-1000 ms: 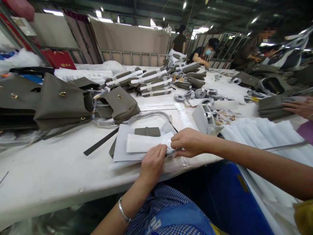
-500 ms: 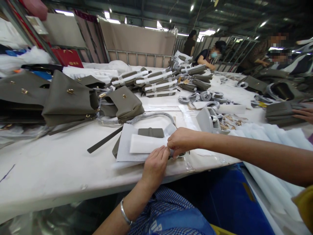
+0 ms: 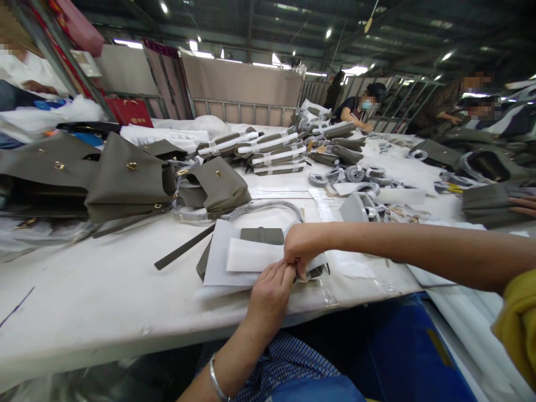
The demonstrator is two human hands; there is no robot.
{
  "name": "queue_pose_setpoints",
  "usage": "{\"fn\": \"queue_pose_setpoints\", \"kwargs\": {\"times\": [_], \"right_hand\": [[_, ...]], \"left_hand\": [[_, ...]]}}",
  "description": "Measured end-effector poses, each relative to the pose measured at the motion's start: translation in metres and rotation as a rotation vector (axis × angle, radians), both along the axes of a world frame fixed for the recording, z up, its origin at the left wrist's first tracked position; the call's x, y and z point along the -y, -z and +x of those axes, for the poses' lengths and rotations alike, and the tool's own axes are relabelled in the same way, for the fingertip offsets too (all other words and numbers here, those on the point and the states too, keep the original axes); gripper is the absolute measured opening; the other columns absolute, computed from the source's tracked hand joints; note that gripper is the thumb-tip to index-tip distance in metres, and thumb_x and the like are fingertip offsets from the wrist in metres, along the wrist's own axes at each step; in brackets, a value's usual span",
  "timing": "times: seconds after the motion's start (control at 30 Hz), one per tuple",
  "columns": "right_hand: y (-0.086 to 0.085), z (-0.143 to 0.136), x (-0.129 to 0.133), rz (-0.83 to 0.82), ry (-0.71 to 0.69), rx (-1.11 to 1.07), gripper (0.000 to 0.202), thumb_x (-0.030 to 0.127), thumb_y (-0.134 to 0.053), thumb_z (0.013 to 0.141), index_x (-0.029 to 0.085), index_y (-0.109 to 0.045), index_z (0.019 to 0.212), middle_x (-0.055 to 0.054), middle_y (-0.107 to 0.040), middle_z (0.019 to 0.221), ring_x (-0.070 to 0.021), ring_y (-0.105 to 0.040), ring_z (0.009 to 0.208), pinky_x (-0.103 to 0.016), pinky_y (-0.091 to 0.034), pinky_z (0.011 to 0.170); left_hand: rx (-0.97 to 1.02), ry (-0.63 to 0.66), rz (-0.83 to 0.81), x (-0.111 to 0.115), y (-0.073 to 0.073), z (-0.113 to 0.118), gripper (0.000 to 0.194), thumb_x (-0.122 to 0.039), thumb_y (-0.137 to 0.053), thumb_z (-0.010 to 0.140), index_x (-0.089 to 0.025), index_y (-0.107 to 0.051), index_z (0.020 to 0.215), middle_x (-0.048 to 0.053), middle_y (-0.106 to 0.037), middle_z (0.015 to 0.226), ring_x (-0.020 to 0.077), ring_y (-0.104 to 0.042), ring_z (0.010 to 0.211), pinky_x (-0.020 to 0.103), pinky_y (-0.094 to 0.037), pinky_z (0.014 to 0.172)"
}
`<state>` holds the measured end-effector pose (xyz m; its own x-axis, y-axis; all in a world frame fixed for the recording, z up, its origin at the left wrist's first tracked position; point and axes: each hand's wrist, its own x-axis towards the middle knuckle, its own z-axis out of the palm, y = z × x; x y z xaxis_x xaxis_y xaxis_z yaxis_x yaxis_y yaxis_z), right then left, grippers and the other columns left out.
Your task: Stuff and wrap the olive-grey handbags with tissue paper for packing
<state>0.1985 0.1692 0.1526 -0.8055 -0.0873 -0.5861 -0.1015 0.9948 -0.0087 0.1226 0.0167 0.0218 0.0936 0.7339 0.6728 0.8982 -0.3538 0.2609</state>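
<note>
A grey-green handbag (image 3: 204, 258) lies on the table before me, mostly covered by a thin white sheet (image 3: 215, 267). On that sheet rest a white foam strip (image 3: 251, 255) and a small grey-green flap or strap piece (image 3: 262, 235). My left hand (image 3: 272, 287) leans on the near side, its fingers bunched together at the strip's right end. My right hand (image 3: 304, 248) is closed in a pinch against the left fingertips, over the bag's right end. What both pinch is hidden. Behind them arcs a plastic-wrapped handle (image 3: 272, 205); a dark strap (image 3: 184, 247) sticks out leftward.
Several grey-green handbags (image 3: 125, 181) stand at the left. Wrapped flat bags (image 3: 272, 153) are piled at the back, with coiled wrapped straps (image 3: 355, 174) nearer. A blue bin (image 3: 402, 346) sits below the table edge. Co-workers are at the far side; another person's hand (image 3: 523, 205) shows at right.
The view has tilted and shifted slightly, so everything sits a little lower and to the right. Both hands stay together at the bag's right end; my right wrist looks more bent.
</note>
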Motion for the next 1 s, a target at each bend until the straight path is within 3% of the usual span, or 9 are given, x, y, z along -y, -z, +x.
{"fn": "queue_pose_setpoints", "kwargs": {"times": [0.2,0.33,0.63,0.8,1.0], "right_hand": [[-0.001,0.005,-0.012,-0.263,0.149,0.033,0.009,0.027,-0.081,0.073,0.021,-0.076,0.077,0.004,-0.07,0.067,-0.0105,-0.054,0.057,-0.024,-0.031,0.053],[-0.004,0.003,-0.005,-0.125,0.17,-0.027,0.017,0.012,-0.082,0.064,0.026,-0.077,0.073,0.006,-0.069,0.062,-0.011,-0.051,0.053,-0.026,-0.029,0.052],[0.004,-0.016,-0.007,0.089,0.117,0.043,0.015,0.038,-0.086,0.063,0.027,-0.077,0.068,0.004,-0.065,0.056,-0.0129,-0.051,0.052,-0.027,-0.026,0.051],[0.009,-0.03,-0.01,0.125,0.121,0.111,0.023,0.041,-0.088,0.056,0.024,-0.073,0.059,0.004,-0.059,0.049,-0.0135,-0.05,0.05,-0.027,-0.028,0.052],[0.012,-0.037,-0.032,0.146,0.237,0.091,0.035,0.051,-0.086,0.054,0.022,-0.073,0.067,0.002,-0.063,0.057,-0.016,-0.057,0.061,-0.026,-0.03,0.059]], "left_hand": [[0.012,0.012,-0.007,0.0,0.004,0.0,0.02,-0.012,-0.05,0.093,-0.016,-0.059,0.111,0.009,-0.071,0.114,0.0206,-0.065,0.111,0.037,-0.053,0.1],[0.012,0.015,-0.026,0.0,0.008,0.0,0.028,-0.01,-0.05,0.092,-0.015,-0.058,0.118,0.01,-0.07,0.119,0.0211,-0.064,0.115,0.037,-0.052,0.102],[-0.006,0.016,-0.005,-0.001,0.005,-0.001,0.029,-0.009,-0.046,0.093,-0.013,-0.058,0.12,0.01,-0.07,0.122,0.0223,-0.063,0.116,0.037,-0.052,0.102],[-0.006,0.015,-0.014,-0.001,0.007,0.0,0.028,-0.01,-0.046,0.094,-0.012,-0.059,0.119,0.01,-0.07,0.119,0.0225,-0.063,0.115,0.037,-0.052,0.103],[-0.011,-0.006,-0.012,-0.001,0.006,0.001,0.029,-0.009,-0.046,0.094,-0.013,-0.058,0.121,0.009,-0.07,0.12,0.0212,-0.065,0.113,0.037,-0.054,0.101]]}}
